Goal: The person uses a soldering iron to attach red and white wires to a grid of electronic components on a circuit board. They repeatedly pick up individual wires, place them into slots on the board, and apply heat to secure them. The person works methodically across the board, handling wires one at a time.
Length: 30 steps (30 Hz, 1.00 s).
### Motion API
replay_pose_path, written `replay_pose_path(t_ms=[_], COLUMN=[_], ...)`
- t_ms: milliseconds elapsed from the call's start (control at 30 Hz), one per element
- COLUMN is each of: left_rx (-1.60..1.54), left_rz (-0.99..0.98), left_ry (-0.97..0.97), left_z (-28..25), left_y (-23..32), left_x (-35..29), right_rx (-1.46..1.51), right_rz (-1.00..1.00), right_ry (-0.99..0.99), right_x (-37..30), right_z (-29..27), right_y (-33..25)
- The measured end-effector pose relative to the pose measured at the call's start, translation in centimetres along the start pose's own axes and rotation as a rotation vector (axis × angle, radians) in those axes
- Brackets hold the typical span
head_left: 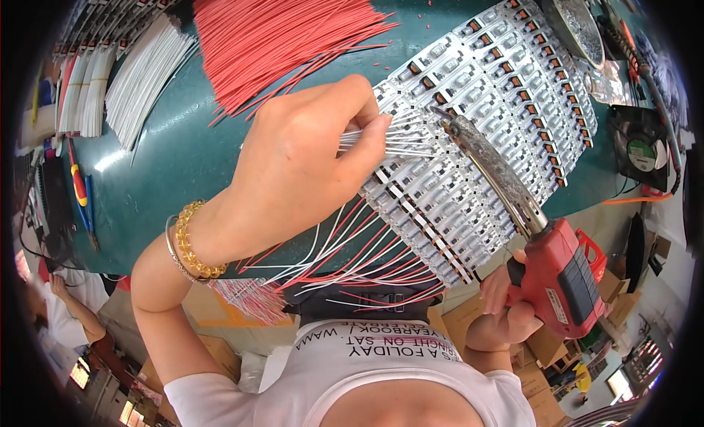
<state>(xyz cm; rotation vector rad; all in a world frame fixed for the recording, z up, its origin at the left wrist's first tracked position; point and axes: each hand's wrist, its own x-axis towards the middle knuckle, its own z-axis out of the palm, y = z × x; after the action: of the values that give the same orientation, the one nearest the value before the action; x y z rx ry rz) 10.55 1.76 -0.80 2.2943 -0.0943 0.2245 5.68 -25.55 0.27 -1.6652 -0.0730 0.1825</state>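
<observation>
My left hand (301, 152) pinches a bunch of thin white wires (408, 142), their ends fanned out over a silvery panel of small circuit boards (506, 111). In my right hand (510, 309) is a red soldering gun (563, 284), gripped by its handle. Its long metal barrel slants up and left across the panel, and the dark tip is just right of the white wire ends. Whether the tip touches a board I cannot tell. Red and white wires (359, 254) trail from the panel's near left edge toward my lap.
A large stack of red wires (282, 38) lies on the green tabletop (158, 199). Left of it are loose white wires (147, 78) and white bundles (88, 97). A red-yellow screwdriver (77, 176) lies farther left. A metal dish (576, 23) and black fan (642, 152) are at the right.
</observation>
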Motion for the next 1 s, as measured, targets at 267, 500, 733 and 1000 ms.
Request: replay_pose_path(t_ms=[267, 500, 733, 1000], left_rx=[-0.037, 0.007, 0.049, 0.068], left_rz=[-0.034, -0.005, 0.016, 0.018], left_ry=[0.004, 0.031, 0.041, 0.044], left_z=[0.1, 0.3, 0.5, 0.6], left_y=[0.1, 0.1, 0.0, -0.1], left_x=[-0.1, -0.1, -0.1, 0.0], right_rx=[0.053, 0.082, 0.068, 0.039], right_rz=[-0.002, 0.013, 0.053, -0.029], right_ry=[-0.016, 0.004, 0.002, -0.014], right_x=[-0.2, -0.3, 0.3, -0.2], right_z=[-0.2, -0.1, 0.9, 0.2], right_y=[0.8, 1.6, 0.7, 1.5])
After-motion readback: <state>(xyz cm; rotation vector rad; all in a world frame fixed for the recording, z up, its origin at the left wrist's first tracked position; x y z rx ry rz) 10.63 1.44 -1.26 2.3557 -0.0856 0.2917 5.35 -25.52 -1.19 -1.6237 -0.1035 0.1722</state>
